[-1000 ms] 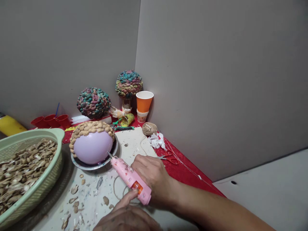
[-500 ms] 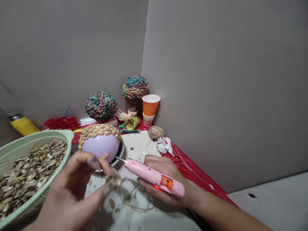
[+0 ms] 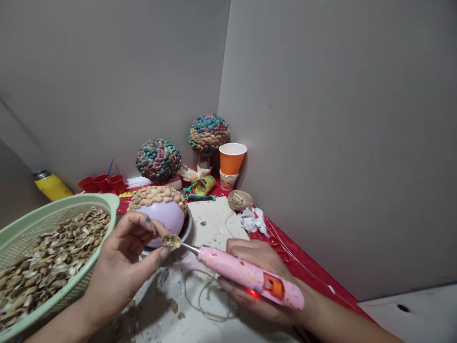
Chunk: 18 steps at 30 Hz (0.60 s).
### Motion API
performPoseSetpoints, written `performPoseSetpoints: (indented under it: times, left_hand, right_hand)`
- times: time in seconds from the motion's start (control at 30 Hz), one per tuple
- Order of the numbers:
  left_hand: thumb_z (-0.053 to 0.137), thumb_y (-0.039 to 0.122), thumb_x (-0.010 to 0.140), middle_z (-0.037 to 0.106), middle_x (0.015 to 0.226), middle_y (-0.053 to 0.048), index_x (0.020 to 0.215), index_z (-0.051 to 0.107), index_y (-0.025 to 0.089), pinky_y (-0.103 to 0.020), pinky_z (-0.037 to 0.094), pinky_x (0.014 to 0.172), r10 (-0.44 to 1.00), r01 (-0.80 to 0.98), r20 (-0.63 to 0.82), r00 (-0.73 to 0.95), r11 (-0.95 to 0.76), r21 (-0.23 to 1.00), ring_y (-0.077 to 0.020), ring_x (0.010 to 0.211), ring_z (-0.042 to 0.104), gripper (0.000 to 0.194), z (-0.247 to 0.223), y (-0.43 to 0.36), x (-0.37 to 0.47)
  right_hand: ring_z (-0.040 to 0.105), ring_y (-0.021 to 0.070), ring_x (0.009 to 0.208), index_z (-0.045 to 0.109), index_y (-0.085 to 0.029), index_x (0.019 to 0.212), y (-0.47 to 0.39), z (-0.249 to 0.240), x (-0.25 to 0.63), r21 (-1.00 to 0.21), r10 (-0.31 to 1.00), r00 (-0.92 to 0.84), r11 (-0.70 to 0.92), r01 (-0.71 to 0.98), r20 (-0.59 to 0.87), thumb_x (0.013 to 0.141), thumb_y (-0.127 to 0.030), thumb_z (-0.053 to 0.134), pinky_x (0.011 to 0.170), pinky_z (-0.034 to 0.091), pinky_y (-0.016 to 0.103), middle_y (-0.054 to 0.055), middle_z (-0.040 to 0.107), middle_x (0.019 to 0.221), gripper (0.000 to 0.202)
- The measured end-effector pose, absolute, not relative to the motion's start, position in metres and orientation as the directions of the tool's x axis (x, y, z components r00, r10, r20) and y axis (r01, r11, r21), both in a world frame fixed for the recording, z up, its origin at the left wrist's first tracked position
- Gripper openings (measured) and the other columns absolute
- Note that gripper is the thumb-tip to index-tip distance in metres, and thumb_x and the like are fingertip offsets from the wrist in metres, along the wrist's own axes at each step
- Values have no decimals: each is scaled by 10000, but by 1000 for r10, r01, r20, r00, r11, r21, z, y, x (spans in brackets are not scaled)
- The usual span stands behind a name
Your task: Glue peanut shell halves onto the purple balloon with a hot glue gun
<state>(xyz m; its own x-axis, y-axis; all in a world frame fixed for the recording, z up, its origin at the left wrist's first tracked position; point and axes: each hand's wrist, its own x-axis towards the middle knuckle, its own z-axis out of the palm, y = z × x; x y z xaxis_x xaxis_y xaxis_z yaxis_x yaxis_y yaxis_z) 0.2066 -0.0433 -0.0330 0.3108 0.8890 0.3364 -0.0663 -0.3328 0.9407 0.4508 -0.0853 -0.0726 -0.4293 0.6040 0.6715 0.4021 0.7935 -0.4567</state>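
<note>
Between thumb and fingertips, my left hand (image 3: 134, 259) pinches a peanut shell (image 3: 171, 241), its hollow side showing. My right hand (image 3: 255, 271) is wrapped round a pink glue gun (image 3: 243, 274) with a small red light. The gun's metal tip points left and is at the shell's right edge. Just behind my left fingers, a lilac balloon (image 3: 166, 216) with shells covering its top (image 3: 157, 195) rests in a round dish (image 3: 187, 229).
A green basket (image 3: 110, 202) of shells stands at left. Behind are two coloured shell-covered balls (image 3: 159, 159), (image 3: 209, 133), red cups (image 3: 116, 184), a yellow bottle (image 3: 53, 186), an orange cup (image 3: 232, 160), twine (image 3: 240, 200), crumpled tissue (image 3: 253, 221) and pliers (image 3: 202, 197).
The glue gun's tip has come down to the shell in my left hand, which now shows clearly. The view has shifted, so the background sits further right.
</note>
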Motion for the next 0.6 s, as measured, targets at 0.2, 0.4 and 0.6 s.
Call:
performPoseSetpoints:
  times: [0.2,0.4,0.6]
  left_hand:
    - [725,76,785,660,861,35,892,535,238,-244,575,795,869,-44,422,257,-426,904,-129,827,667,272,-31,-49,211]
    - [712,51,778,673,860,32,887,559,239,-210,578,785,856,-30,465,226,-471,881,-114,806,668,266,-30,-50,214]
    - [707,42,782,678,874,35,894,562,244,-187,575,789,858,-31,462,225,-468,883,-104,817,667,273,-31,-50,212]
  right_hand:
    - [353,122,531,327,-233,701,-86,-76,449,-461,601,-416,796,392,683,876,-170,546,503,252,279,-56,358,618,287]
    - [332,117,521,324,-232,702,-84,-75,449,-434,585,-423,805,405,692,862,-143,549,496,245,271,-63,351,608,290]
    - [346,118,523,333,-231,694,-83,-78,450,-422,588,-431,802,423,685,874,-163,516,504,249,278,-55,371,608,265]
